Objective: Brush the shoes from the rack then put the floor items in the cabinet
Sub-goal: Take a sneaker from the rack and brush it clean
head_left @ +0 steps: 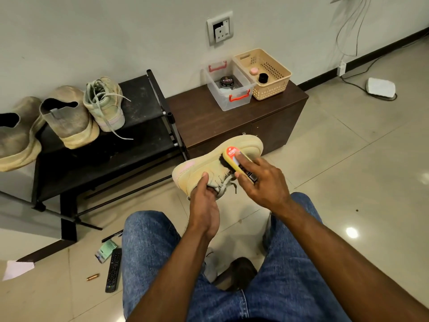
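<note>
A seated person's left hand (204, 205) clamps a tan shoe (216, 163) at its laced opening, tipping the side upward so it meets the brush (239, 162), which the right hand (260, 180) grips, fingers curled over its yellow back, bristles on the shoe. Left of the grip, three shoes wait on the rack (144, 94). Below it, a remote (113, 270) and pen (112, 235) lie on the floor, likely bound for the cabinet (267, 126) beyond.
</note>
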